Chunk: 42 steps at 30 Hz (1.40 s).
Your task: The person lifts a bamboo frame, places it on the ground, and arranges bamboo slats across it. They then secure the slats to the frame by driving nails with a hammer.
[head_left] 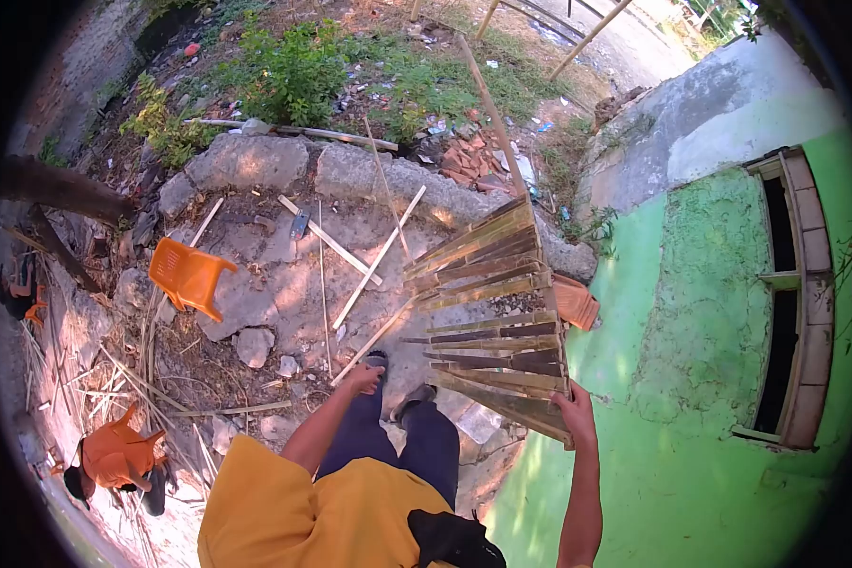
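Note:
A panel of split bamboo slats [492,346] stands to the right of my legs, with gaps between several slats. My right hand [575,412] is closed on the panel's near right corner. In front of my body, my left hand [364,377] hangs beside my knee with its fingers curled; whether anything is in them is too small to make out. A thin bamboo strip [374,339] runs from near that hand up to the panel's left edge.
An orange plastic chair [191,276] is at the left, and a person in orange [118,454] is low at the left. Loose strips [379,257] lie on the ground. A green wall [672,379] stands close on the right, beyond stacked tiles [575,303]. Stone blocks [246,161] edge the ground ahead.

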Each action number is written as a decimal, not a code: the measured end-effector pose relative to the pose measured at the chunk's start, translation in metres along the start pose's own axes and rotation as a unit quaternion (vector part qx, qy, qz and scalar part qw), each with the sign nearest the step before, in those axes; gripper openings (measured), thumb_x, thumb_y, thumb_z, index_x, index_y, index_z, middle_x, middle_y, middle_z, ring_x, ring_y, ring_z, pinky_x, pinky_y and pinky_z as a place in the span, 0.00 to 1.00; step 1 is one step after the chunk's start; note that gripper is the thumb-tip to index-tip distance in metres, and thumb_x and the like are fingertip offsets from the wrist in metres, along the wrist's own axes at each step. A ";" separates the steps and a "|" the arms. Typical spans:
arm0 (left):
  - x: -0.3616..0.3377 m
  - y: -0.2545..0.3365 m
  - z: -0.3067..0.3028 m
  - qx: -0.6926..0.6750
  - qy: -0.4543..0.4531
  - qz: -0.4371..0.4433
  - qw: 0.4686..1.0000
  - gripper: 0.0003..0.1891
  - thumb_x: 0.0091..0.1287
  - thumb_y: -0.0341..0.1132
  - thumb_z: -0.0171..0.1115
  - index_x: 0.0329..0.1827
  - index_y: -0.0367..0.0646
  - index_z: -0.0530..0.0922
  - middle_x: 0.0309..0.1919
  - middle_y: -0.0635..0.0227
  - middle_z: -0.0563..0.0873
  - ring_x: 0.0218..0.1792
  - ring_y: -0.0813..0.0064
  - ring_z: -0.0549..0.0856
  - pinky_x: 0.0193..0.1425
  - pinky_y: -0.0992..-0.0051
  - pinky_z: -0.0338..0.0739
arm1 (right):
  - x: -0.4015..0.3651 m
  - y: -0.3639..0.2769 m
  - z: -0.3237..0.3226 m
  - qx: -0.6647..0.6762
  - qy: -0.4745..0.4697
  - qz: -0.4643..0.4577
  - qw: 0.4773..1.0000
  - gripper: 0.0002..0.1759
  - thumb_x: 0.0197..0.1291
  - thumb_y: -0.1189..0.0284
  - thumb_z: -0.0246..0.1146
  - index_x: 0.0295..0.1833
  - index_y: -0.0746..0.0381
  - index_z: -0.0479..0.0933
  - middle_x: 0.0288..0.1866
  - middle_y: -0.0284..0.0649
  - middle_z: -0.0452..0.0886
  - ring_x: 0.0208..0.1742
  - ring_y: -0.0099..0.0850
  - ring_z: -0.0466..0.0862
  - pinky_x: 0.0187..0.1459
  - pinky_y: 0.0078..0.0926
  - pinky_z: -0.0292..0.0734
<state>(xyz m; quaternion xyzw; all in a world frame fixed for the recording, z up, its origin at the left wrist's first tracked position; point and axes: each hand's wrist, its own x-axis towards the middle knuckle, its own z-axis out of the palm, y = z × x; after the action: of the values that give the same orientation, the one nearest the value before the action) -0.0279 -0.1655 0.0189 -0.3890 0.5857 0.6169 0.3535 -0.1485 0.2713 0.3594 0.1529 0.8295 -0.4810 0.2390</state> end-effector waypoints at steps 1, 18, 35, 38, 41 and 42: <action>-0.008 -0.020 0.007 -0.003 -0.021 -0.044 0.999 0.24 0.70 0.54 0.70 0.47 0.38 0.81 0.40 0.59 0.89 0.34 0.67 0.90 0.37 0.59 0.89 | 0.000 -0.004 0.000 -0.004 0.002 0.001 1.000 0.18 0.65 0.77 0.68 0.61 0.67 0.83 0.49 0.35 0.89 0.48 0.22 0.85 0.55 0.25 0.80; -0.032 -0.132 0.209 -0.470 -0.046 -0.205 0.857 0.61 0.67 0.74 0.60 0.88 0.38 0.46 0.82 0.36 0.57 0.76 0.34 0.69 0.68 0.33 0.78 | -0.026 -0.077 0.045 -0.011 -0.166 -0.023 0.986 0.22 0.70 0.77 0.67 0.67 0.69 0.77 0.58 0.40 0.87 0.57 0.27 0.85 0.64 0.28 0.78; 0.020 -0.107 0.324 -0.816 -0.070 -0.022 0.573 0.55 0.67 0.72 0.66 0.75 0.26 0.64 0.69 0.55 0.79 0.69 0.60 0.80 0.78 0.63 0.74 | -0.041 -0.087 0.043 0.048 -0.122 0.014 0.991 0.23 0.67 0.78 0.66 0.67 0.70 0.76 0.58 0.40 0.86 0.55 0.26 0.84 0.60 0.28 0.79; 0.000 -0.107 0.304 -0.801 -0.051 -0.052 0.594 0.39 0.70 0.62 0.70 0.69 0.37 0.74 0.63 0.60 0.84 0.62 0.64 0.85 0.70 0.68 0.82 | -0.048 -0.087 0.039 0.059 -0.095 0.031 0.993 0.22 0.67 0.78 0.65 0.66 0.69 0.77 0.57 0.40 0.86 0.53 0.26 0.84 0.60 0.30 0.79; 0.004 -0.133 0.290 -0.750 -0.035 -0.031 0.660 0.31 0.72 0.58 0.70 0.64 0.41 0.78 0.58 0.64 0.87 0.60 0.65 0.87 0.70 0.67 0.82 | -0.062 -0.081 0.041 0.081 -0.066 0.047 0.993 0.21 0.67 0.77 0.65 0.65 0.69 0.79 0.55 0.39 0.87 0.51 0.26 0.85 0.59 0.30 0.80; -0.004 -0.134 0.277 -0.757 -0.048 -0.045 0.650 0.28 0.71 0.54 0.72 0.62 0.41 0.79 0.54 0.66 0.89 0.58 0.66 0.88 0.68 0.67 0.83 | -0.068 -0.078 0.042 0.079 -0.057 0.055 0.994 0.21 0.68 0.76 0.65 0.65 0.69 0.79 0.54 0.39 0.88 0.51 0.26 0.85 0.58 0.30 0.81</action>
<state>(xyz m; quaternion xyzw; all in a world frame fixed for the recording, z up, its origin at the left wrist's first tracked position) 0.0757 0.1195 -0.0342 -0.5173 -0.1206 0.8472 -0.0090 -0.1191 0.1953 0.4350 0.1895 0.7641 -0.5392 0.2992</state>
